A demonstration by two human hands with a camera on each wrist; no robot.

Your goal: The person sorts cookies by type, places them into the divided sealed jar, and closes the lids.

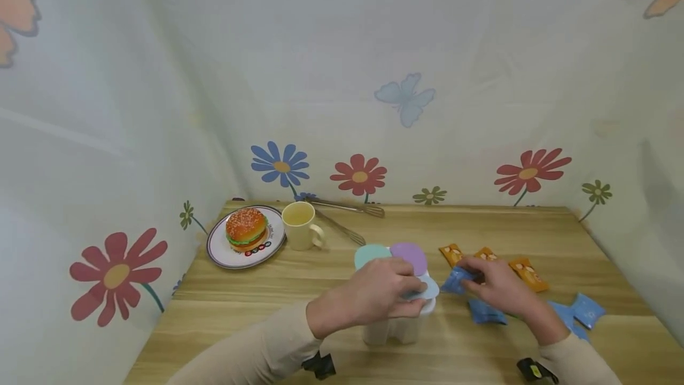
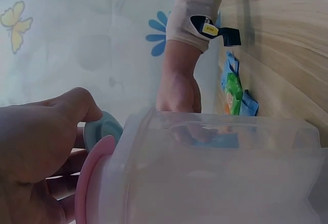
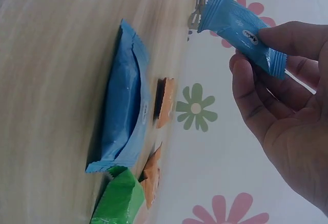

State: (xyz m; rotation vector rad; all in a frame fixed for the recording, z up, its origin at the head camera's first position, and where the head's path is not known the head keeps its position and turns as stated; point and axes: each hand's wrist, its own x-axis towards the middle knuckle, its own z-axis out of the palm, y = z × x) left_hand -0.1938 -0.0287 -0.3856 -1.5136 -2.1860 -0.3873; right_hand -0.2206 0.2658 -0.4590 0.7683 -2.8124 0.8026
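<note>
Right now, a person's left hand (image 1: pixel 369 293) reaches over a translucent plastic container with several round coloured lids (image 1: pixel 390 333), its thumb and curled fingers pinching a pale blue rounded lid (image 1: pixel 427 287), which looks tilted in the left wrist view. Next to that lid are a mint-green rounded lid (image 1: pixel 370 253) and a purple rounded lid (image 1: pixel 411 257); a pink rounded lid (image 2: pixel 91 180) shows under the fingers in the left wrist view. The container stands upright on the light wood-grain surface (image 1: pixel 256 296).

Just to the container's right, the right hand (image 1: pixel 504 287) pinches a small shiny blue wrapped packet (image 3: pixel 241 32) between thumb and fingers; the right wrist view shows the packet held above the surface. More blue wrapped packets (image 1: pixel 486 312) lie below and beside this hand, with a green wrapped packet (image 3: pixel 119 198) touching or nearly touching one of them. Three orange wrapped packets (image 1: pixel 529 274) lie behind them.

Farther back at the left, a toy hamburger with a seeded bun (image 1: pixel 247 226) sits on a white dark-rimmed plate (image 1: pixel 219 249). Near the plate stands a pale yellow handled mug (image 1: pixel 300 229), and two metal whisks (image 1: pixel 350 207) lie behind it. A white flower-printed curtain (image 1: pixel 481 88) hangs behind the surface.
</note>
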